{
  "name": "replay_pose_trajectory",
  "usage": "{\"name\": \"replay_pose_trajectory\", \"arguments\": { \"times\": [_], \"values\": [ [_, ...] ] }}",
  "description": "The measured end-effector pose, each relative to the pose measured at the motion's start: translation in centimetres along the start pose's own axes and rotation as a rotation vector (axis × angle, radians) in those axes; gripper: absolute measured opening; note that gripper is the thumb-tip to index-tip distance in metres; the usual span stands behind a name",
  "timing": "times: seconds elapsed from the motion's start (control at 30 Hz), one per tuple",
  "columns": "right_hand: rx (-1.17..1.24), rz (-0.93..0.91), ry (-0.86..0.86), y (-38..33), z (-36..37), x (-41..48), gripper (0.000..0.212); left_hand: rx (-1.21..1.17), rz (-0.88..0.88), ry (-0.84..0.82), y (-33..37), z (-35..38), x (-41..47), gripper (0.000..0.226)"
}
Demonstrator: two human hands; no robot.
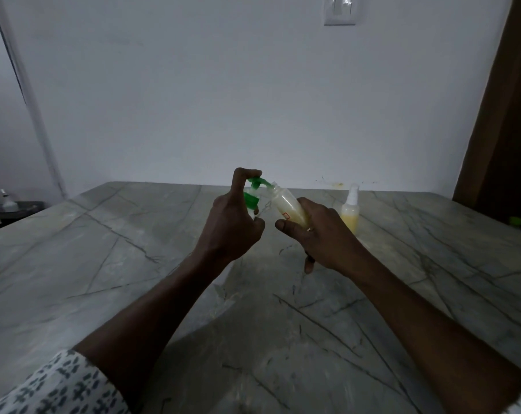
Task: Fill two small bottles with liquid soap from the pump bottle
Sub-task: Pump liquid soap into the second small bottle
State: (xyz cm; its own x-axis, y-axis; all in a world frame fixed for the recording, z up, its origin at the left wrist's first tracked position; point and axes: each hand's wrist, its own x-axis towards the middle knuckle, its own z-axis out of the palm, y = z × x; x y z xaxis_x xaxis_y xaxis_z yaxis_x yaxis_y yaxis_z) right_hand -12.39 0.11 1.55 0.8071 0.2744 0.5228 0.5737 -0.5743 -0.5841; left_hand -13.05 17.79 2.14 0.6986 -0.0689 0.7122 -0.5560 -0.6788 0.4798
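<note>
By a white wall (pixel 193 85), a marble table (pixel 103 264) bears a bottle (pixel 350 212).

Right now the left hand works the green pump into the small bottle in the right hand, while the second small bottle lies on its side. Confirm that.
One thing is wrong: in the head view the second small bottle stands upright on the table, not on its side. The left hand does work the green pump into the small bottle in the right hand.

Table (pixel 109 264) open to left and near side. Spray bottle (pixel 350 215) stands just beside right hand (pixel 322 234). Small green item (pixel 515 221), possibly a cap, far right.
</note>
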Motion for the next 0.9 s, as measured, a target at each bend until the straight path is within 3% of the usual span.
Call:
{"name": "replay_pose_trajectory", "arguments": {
  "times": [0.2, 0.4, 0.63, 0.9],
  "values": [
    [-0.012, -0.008, -0.008, 0.33, -0.14, 0.06, 0.028, -0.009, 0.006, -0.005, -0.13, -0.23, 0.04, 0.076],
    [-0.008, -0.024, -0.046, 0.31, 0.06, -0.04, 0.029, 0.027, 0.016, 0.05, 0.04, -0.34, -0.16, 0.06],
    [0.024, -0.007, -0.013, 0.22, -0.1, 0.07, 0.031, 0.033, 0.021, 0.002, -0.1, 0.08, -0.15, 0.078],
    [0.017, -0.003, -0.012, 0.22, -0.14, 0.13, 0.03, 0.016, 0.025, 0.017, -0.19, -0.1, -0.06, 0.075]
  ]
}}
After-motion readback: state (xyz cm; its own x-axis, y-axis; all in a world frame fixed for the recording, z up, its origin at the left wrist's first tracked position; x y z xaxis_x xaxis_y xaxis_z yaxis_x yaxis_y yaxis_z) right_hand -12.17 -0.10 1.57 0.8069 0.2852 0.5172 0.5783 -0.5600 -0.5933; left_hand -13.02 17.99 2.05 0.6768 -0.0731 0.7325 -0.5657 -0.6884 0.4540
